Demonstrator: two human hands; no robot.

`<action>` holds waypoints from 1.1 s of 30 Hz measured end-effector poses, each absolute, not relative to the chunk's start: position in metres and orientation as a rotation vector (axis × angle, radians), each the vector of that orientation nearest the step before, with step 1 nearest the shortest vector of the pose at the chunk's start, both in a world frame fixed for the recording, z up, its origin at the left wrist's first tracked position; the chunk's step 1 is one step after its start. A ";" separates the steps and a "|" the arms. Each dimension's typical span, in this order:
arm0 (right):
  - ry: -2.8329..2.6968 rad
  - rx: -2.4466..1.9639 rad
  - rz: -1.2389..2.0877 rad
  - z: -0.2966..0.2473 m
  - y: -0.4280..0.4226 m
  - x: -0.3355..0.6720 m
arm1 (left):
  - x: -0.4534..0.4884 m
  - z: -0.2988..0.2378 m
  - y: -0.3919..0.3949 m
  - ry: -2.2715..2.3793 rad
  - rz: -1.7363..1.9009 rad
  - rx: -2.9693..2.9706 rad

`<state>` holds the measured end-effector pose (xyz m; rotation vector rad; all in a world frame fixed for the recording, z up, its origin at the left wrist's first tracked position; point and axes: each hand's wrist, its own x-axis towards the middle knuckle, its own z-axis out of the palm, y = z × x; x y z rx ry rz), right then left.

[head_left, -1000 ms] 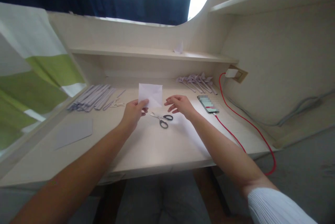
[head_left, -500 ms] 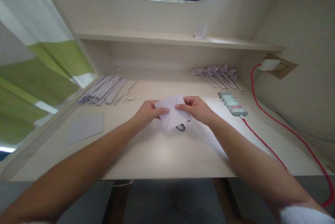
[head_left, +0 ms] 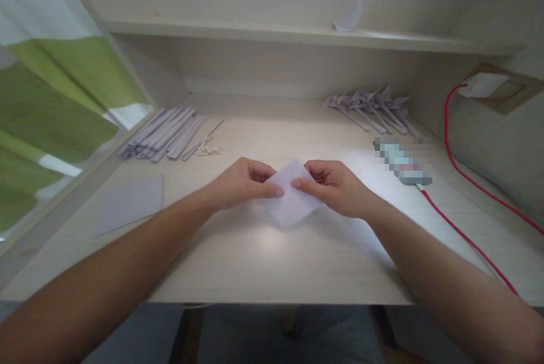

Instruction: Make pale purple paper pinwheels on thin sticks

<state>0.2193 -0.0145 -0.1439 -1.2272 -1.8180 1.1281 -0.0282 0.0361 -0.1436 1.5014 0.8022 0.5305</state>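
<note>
Desk: pale wood-grain top [head_left: 238,273], smooth, with a soft glare just below the paper square.
Paper square [head_left: 289,214]: between both hands over the desk, turned so one corner points toward the wearer; whether that corner touches the top, cannot tell. White, thin, matte; creases too faint to read.
Left hand [head_left: 238,185]: pinches the square's left side, thumb on top, fingers curled behind.
Right hand [head_left: 335,188]: pinches the square's right side likewise, thumb near the middle.
Handling (judgement): light, even thumb pressure should hold the sheet flat; a hard or lopsided pinch would likely leave a stray crease.
Cream bits [head_left: 208,148]: small loose pile, left of and beyond the square.
Paper sticks [head_left: 170,131]: stack of long, narrow, flattened tubes, farther left.
Flat sheet [head_left: 130,202]: grey-white, well left of the square.
Pinwheels [head_left: 374,104]: pointed paper vanes on sticks, beyond the square to the right.
Phone [head_left: 403,163]: right of the square, red cable [head_left: 467,236] attached.
Shelf [head_left: 255,32]: beyond and above the square, bearing one folded paper piece [head_left: 351,18].
</note>
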 end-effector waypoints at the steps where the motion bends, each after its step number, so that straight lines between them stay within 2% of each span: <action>1: -1.833 -1.222 1.124 -0.144 -0.016 0.217 | -0.028 -0.144 0.033 0.825 0.489 1.532; 6: -1.853 -1.199 1.085 -0.143 -0.018 0.204 | -0.026 -0.149 0.025 0.944 0.443 1.622; 12: -1.628 -1.105 0.882 -0.140 -0.017 0.211 | -0.026 -0.144 0.027 1.025 0.586 1.500; 22: -1.962 -0.990 0.470 -0.146 -0.047 0.213 | -0.026 -0.136 0.024 1.007 0.827 1.330; 33: -2.099 -0.859 0.354 -0.141 -0.051 0.209 | -0.021 -0.143 0.011 0.920 0.889 1.248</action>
